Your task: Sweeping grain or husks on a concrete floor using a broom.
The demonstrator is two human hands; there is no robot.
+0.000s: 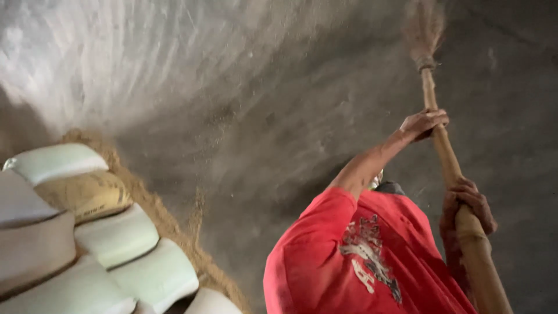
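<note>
Head view: loads of bare grey concrete floor (pixel 279 116) open ahead of and to the left of the fingers, only a pale dusty streak across it and a scatter of grit. Far left of the fingers, stacked sacks (pixel 87 232), white and tan, hemming that side in, with a ridge of brown husk-like dust (pixel 168 227) running along their edge. Left hand (pixel 424 123) out in front on a stretched arm, fingers curled tight round the broom handle (pixel 450 168), knuckles up. Right hand (pixel 468 206) lower and closer to the body, fingers wrapped and pressed together round the same handle, just below the left. Red shirt (pixel 349 261) filling the space under both hands. Broom as a whole running long and nearly straight up the frame, slightly tilted, thick bamboo end near the bottom right corner, bristle head (pixel 424 29) beyond the left fingers, blurred, down against the floor at the top edge.
</note>
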